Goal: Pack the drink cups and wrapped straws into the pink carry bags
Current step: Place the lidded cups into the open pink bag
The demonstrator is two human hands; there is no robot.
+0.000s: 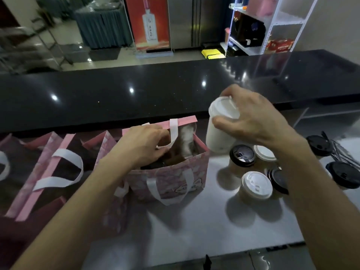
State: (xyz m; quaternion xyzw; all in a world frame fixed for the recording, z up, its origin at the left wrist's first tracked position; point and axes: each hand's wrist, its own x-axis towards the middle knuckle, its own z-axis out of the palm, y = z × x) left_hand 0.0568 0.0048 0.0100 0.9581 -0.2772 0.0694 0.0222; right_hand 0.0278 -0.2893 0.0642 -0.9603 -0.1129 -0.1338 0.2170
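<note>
The left hand [143, 145] pinches the open pink bag [171, 178] by its near rim, while right of the bag the right hand [251, 121] grips a white-lidded cup [220, 131] aloft, tilted

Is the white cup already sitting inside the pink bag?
No, the right hand holds the white cup in the air beside the open pink bag, tilted, not inside it.

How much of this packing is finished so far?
Done: hard to say; the other pink bags sit at left, contents hidden. In hand: the left hand holds the open bag while the right hand carries a white cup. Left: lidded cups on the counter.
</note>
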